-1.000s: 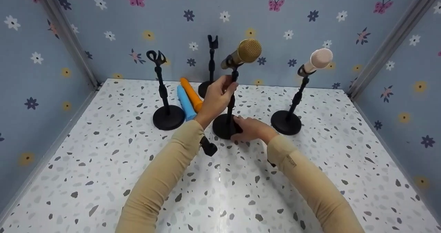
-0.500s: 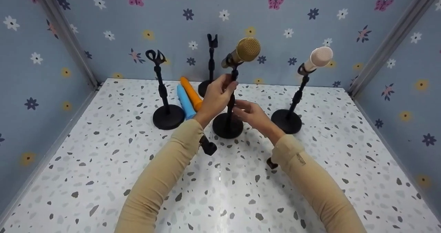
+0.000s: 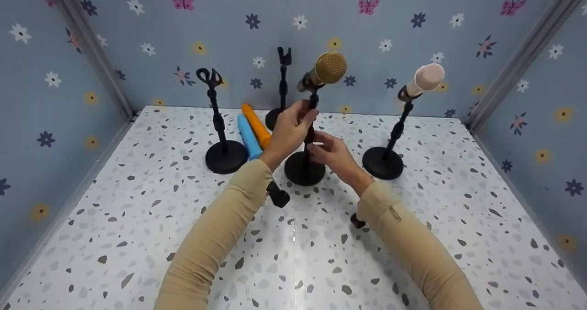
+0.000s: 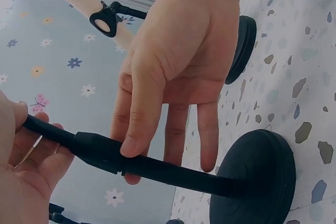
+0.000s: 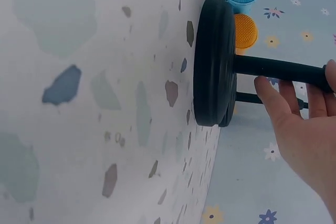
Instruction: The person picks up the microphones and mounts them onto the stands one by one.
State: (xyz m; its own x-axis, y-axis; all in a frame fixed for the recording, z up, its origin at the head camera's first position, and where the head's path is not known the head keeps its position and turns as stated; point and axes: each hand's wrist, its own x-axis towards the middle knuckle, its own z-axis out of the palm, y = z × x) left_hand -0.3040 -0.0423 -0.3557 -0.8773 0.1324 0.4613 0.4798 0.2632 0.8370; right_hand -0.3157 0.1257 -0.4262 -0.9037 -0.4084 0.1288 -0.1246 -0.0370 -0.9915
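A gold microphone [image 3: 329,68] sits tilted in the clip of a black microphone stand [image 3: 306,168], whose round base rests on the table. Near the top of that stand's pole, my left hand [image 3: 290,129] pinches it between thumb and fingers. Lower down, at the pole's middle collar, my right hand [image 3: 337,156] holds it with thumb and index finger; the left wrist view shows the other fingers of this right hand [image 4: 178,61] hanging straighter beside the pole. In the right wrist view the stand's base [image 5: 214,61] stands close to the orange and blue microphone heads.
To the right stands a white microphone [image 3: 426,78] on its own stand [image 3: 383,163]. A bare-clipped stand [image 3: 224,156] is at left, another stand [image 3: 282,78] behind. Blue [image 3: 247,135] and orange [image 3: 257,125] microphones lie between them. Patterned walls [image 3: 229,35] enclose the table.
My right hand has let go of the stand's base, risen along the pole and taken hold of the middle collar. The left hand keeps its hold near the top.
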